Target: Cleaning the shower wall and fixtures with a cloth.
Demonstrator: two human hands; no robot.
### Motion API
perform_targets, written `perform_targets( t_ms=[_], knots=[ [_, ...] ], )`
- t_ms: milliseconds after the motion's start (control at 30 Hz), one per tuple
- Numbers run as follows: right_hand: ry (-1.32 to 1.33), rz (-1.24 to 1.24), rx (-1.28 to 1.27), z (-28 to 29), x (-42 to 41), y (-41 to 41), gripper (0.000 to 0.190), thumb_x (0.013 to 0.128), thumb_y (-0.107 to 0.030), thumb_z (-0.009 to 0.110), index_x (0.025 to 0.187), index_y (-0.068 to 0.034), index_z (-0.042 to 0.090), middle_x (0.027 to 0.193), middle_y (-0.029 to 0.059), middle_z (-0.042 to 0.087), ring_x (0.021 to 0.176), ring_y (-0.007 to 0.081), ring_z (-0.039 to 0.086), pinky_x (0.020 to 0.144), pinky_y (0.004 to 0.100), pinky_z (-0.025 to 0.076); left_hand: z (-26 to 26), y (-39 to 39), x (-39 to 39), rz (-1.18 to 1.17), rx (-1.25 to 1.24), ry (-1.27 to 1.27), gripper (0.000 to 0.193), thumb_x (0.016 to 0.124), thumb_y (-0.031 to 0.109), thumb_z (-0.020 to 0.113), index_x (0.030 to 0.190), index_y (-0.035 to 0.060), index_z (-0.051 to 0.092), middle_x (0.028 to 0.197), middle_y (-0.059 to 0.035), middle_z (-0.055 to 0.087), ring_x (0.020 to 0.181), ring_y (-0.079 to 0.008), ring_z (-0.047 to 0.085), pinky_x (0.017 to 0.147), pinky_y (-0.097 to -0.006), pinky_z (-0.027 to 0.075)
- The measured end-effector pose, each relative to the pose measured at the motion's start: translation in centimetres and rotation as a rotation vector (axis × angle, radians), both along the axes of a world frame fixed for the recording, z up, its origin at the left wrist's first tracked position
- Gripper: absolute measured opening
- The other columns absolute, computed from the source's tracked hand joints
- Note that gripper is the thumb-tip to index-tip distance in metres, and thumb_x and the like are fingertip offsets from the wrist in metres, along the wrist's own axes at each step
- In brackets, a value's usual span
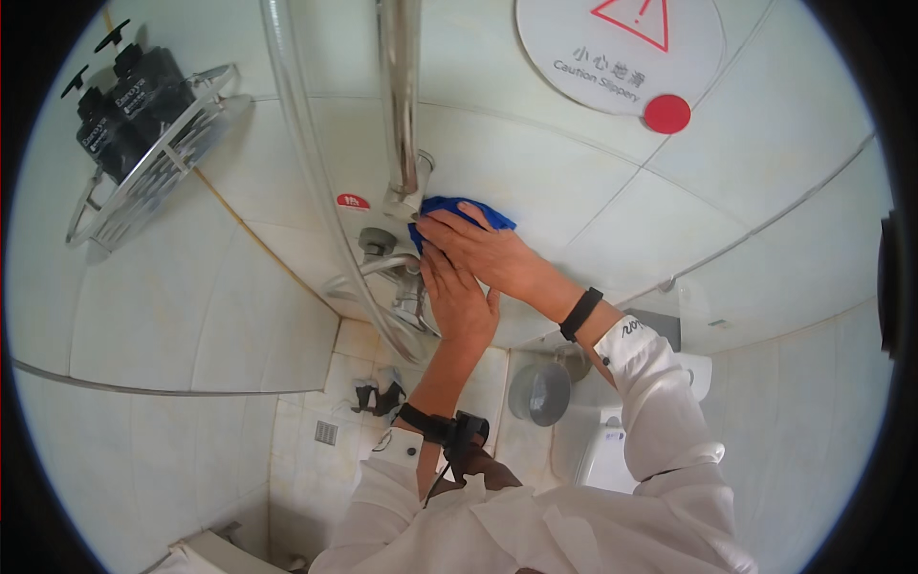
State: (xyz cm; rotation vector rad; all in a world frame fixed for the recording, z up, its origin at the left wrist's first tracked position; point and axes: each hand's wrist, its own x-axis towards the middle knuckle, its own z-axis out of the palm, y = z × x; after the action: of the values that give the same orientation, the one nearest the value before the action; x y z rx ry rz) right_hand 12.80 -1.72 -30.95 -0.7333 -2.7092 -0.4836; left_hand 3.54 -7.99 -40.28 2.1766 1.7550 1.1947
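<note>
A crumpled blue cloth [470, 208] lies over the right part of a chrome shower mixer [410, 295], just beside the lower end of the riser pipe [400, 93]. My right hand [480, 247] is spread over the cloth and holds it against the fitting and wall. Below it, my left hand [459, 298] reaches up to the mixer, fingers close together. Its fingertips meet the cloth's lower edge under my right hand; what they grip is hidden. A grey round knob [376, 242] sticks out left of the cloth.
A shower hose [301, 136] hangs left of the pipe. A corner rack [168, 158] holds black pump bottles [147, 93]. A round slippery-floor sign [620, 57] is on the tiled wall. Below are a grey bucket [539, 393], a white toilet [602, 459] and a floor drain [325, 432].
</note>
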Motion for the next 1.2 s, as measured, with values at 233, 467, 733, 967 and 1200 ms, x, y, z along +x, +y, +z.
perform_targets(
  t_ms=[233, 467, 733, 967, 1200],
  knots=[
    [-0.077, 0.048, 0.078, -1.4, 0.7, 0.7, 0.054, 0.085, -0.018, 0.057, 0.137, -0.004, 0.051, 0.148, 0.0042, 0.046, 0.136, 0.0188, 0.042, 0.114, 0.0361, 0.033, 0.4, 0.0, 0.5, -0.016, -0.043, 0.109, 0.089, 0.079, 0.026, 0.074, 0.144, -0.0123, 0.028, 0.145, -0.0367, 0.025, 0.14, -0.0493, 0.022, 0.118, -0.0614, 0.009],
    [-0.118, -0.12, 0.281, -1.7, 3.9, -1.3, 0.055, 0.087, -0.019, 0.055, 0.141, -0.014, 0.05, 0.151, -0.004, 0.043, 0.138, 0.0127, 0.039, 0.117, 0.0329, 0.025, 1.2, -0.3, 2.2, -0.057, -0.023, 0.152, 0.103, 0.074, 0.028, 0.08, 0.144, -0.0144, 0.019, 0.144, -0.0434, 0.019, 0.14, -0.0547, 0.017, 0.117, -0.0638, 0.012],
    [0.171, -0.334, 0.212, -3.2, 7.0, -3.6, 0.05, 0.084, -0.026, 0.059, 0.134, -0.023, 0.058, 0.135, -0.0104, 0.055, 0.121, 0.0069, 0.048, 0.107, 0.0312, 0.029, -0.7, -1.1, 6.3, -0.125, 0.093, 0.116, 0.109, 0.07, 0.021, 0.082, 0.146, -0.0111, 0.012, 0.146, -0.046, 0.01, 0.137, -0.0622, 0.015, 0.113, -0.068, 0.012],
    [0.237, -0.553, 0.333, -6.6, 12.7, -6.0, 0.035, 0.087, -0.024, 0.057, 0.12, -0.023, 0.067, 0.125, -0.0105, 0.059, 0.106, 0.0105, 0.051, 0.105, 0.0384, 0.03, -3.1, -2.1, 10.4, -0.292, 0.052, 0.129, 0.101, 0.071, 0.022, 0.082, 0.142, -0.0158, 0.021, 0.146, -0.0471, 0.013, 0.138, -0.0633, 0.012, 0.113, -0.0678, 0.013],
    [0.363, -0.813, 0.368, -11.5, 17.3, -8.2, 0.037, 0.085, -0.024, 0.063, 0.122, -0.022, 0.066, 0.129, -0.0038, 0.055, 0.121, 0.0196, 0.048, 0.111, 0.0511, 0.03, -4.9, -1.8, 12.8, -0.516, 0.099, 0.263, 0.102, 0.072, 0.027, 0.082, 0.145, -0.013, 0.024, 0.15, -0.0412, 0.018, 0.141, -0.0564, 0.017, 0.116, -0.0632, 0.014]
  ],
)
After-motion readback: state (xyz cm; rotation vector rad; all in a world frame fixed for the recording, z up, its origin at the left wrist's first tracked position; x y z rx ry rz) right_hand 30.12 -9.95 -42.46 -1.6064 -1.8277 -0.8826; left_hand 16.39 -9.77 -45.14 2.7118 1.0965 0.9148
